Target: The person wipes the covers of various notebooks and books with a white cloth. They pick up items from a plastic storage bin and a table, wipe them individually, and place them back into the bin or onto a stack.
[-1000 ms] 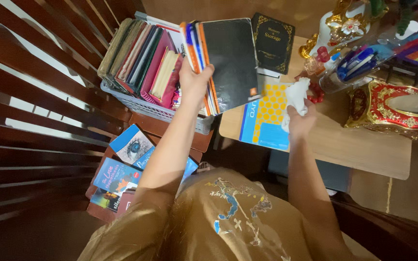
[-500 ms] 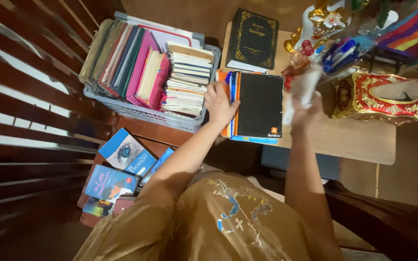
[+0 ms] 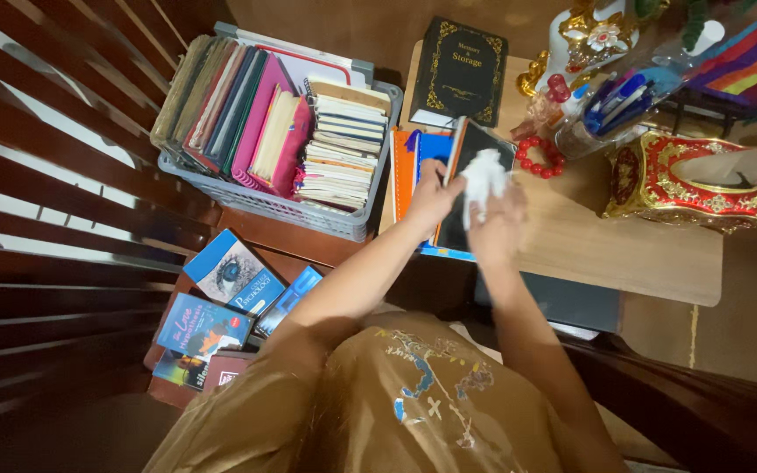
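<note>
The right hand (image 3: 494,229) has its grip clenched on a crumpled white cloth (image 3: 484,178), which it presses against the black notebook (image 3: 469,188). That notebook stands tilted up on its edge at the near left part of the desk (image 3: 624,254). The left hand (image 3: 434,194) is closed on the notebook's left side, its fingers wrapped over the cover and holding it up from the books beneath. Under and beside it lie a blue book (image 3: 432,147) and an orange book (image 3: 400,171), stacked flat on the desk.

Just left of the stack stands a grey basket (image 3: 265,203) packed with upright books and notebooks. Behind the stack lies a black book with gold trim (image 3: 462,72). To the right of the hands a red bead bracelet (image 3: 539,155) rests on the desk, near a clear holder of blue pens (image 3: 611,105). Farther right sits a red and gold tissue box (image 3: 689,186).

On a lower wooden surface at the left, several paperbacks (image 3: 221,307) lie spread out.
</note>
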